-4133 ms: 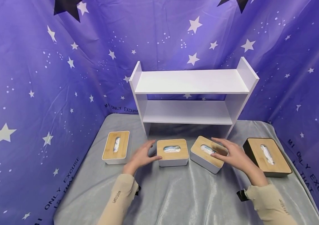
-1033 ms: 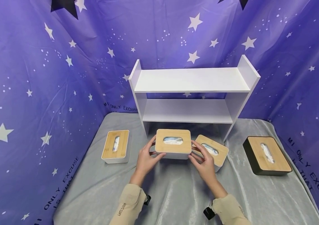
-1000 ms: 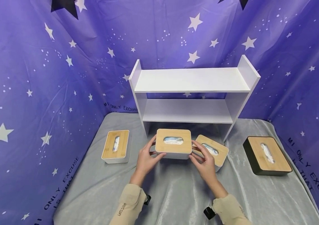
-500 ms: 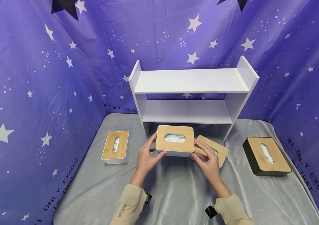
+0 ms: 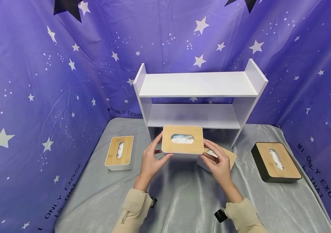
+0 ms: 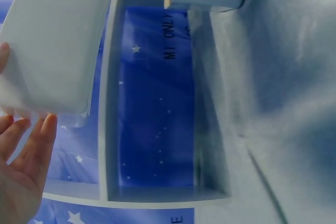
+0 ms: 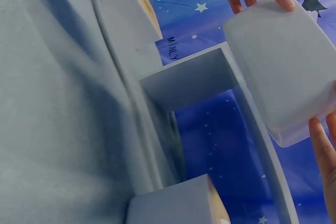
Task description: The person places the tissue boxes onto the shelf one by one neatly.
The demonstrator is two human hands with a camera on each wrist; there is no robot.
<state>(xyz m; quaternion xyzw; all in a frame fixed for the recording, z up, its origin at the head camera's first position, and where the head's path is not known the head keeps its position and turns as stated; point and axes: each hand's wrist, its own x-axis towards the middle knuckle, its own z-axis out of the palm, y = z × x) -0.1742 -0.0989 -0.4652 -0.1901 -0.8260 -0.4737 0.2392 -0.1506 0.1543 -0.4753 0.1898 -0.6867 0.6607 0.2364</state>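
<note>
Both hands hold a tissue box (image 5: pixel 167 146) with a pale wooden lid and a whitish body, raised over the cloth in front of the white shelf. My left hand (image 5: pixel 149 163) grips its left end, and my right hand (image 5: pixel 220 164) its right end, thumbs toward the front. Its pale underside (image 6: pixel 55 40) shows in the left wrist view, as it does for the lifted box (image 7: pixel 283 66) in the right wrist view. Behind my right hand sits another light tissue box (image 5: pixel 230 154), set at an angle and partly hidden by the fingers.
The white shelf (image 5: pixel 194 84) has two boards and raised sides. At left lies a light tissue box (image 5: pixel 111 155); at right, a dark-sided one (image 5: pixel 290 163). Grey cloth (image 5: pixel 183 200) covers the table, and a purple star curtain (image 5: pixel 165 38) hangs behind.
About four seconds ago the middle box sat on the cloth, my right hand at the angled box. Now both hands have it lifted, rising further toward the shelf over the last second.
</note>
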